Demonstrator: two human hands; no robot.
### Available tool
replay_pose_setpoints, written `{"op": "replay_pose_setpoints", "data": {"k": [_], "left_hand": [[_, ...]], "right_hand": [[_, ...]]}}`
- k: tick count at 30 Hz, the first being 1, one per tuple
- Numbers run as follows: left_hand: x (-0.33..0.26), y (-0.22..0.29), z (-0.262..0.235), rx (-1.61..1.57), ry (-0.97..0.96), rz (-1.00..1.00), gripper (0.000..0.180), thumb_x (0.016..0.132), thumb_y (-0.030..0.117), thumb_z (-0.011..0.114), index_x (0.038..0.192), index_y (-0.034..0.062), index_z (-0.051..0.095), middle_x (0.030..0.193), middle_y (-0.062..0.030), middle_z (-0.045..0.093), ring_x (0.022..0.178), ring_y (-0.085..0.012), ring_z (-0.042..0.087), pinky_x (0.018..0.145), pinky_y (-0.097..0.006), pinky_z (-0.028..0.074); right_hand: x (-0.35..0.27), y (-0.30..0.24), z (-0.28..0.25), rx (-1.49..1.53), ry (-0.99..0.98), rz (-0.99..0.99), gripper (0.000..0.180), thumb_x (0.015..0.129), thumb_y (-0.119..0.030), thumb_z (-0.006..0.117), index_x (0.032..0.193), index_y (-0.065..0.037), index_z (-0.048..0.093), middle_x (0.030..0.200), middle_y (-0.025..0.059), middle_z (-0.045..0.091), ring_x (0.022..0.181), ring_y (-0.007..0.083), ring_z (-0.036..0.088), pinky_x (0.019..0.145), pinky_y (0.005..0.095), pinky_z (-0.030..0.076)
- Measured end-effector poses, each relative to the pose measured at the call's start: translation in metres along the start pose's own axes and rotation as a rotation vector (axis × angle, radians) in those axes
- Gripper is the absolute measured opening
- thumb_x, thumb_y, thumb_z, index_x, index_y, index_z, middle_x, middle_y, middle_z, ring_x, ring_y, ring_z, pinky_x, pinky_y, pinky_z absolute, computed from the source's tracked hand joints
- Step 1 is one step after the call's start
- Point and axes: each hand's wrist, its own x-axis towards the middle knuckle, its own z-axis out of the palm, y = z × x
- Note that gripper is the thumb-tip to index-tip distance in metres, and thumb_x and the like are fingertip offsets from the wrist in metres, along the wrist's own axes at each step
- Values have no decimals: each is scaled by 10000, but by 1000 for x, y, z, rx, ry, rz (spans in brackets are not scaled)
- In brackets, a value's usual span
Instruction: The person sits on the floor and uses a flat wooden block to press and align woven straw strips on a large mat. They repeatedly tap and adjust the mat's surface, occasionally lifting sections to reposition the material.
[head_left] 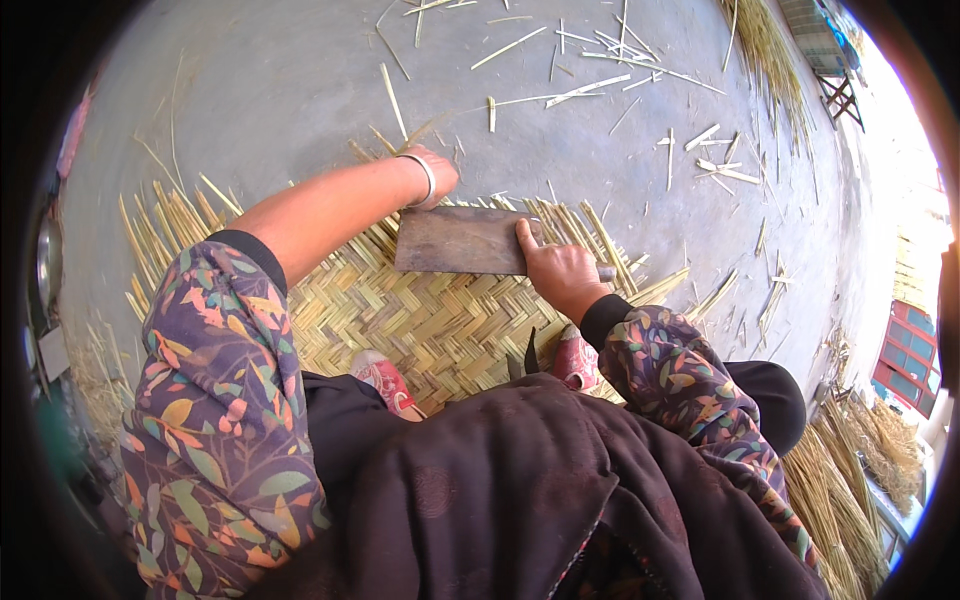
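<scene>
Right hand point(562, 270) grips the heavy, rigid cleaver point(462, 241) by its handle; left hand point(436, 172), at twelve o'clock, presses springy mat point(420, 320) strips.

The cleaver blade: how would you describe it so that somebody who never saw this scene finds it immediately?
Start at the woven straw mat spread on the grey concrete floor. At the mat's far edge, between the left hand and the right hand, lies the cleaver. It is a flat, dark, rusty rectangle of metal, the only broad solid piece among thin pale straw strips.
</scene>
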Motion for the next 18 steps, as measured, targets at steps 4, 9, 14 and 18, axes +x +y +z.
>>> {"op": "replay_pose_setpoints", "data": {"k": [4,9,14,18], "left_hand": [[-2,3,6,45,59,4,157,780,118,614,861,58,734,933,-157,711,910,-340,673,812,-419,501],[-14,-5,-4,-95,261,102,136,813,149,608,854,90,723,870,-150,700,848,-329,661,792,-423,493],[-32,-43,-22,-643,457,-186,245,846,304,644,926,79,696,911,-163,696,849,-336,655,785,-431,503],[-32,-48,-10,-474,309,-322,321,844,356,661,972,62,691,932,-177,692,907,-348,660,802,-431,513]], "right_hand": [[1,-2,2,46,-10,14,570,887,-127,475,1443,-47,379,682,64,686,575,221,677,468,383,500],[-4,-6,-5,34,-16,-31,573,880,-123,483,1438,-40,382,686,75,688,581,239,678,492,395,508],[-18,-18,-26,156,-162,-71,560,869,-119,484,1419,-56,405,714,95,690,614,277,680,524,433,509],[-23,-44,-47,324,-310,-59,479,899,-141,453,1376,-105,453,821,141,701,752,319,693,636,458,529]]}}
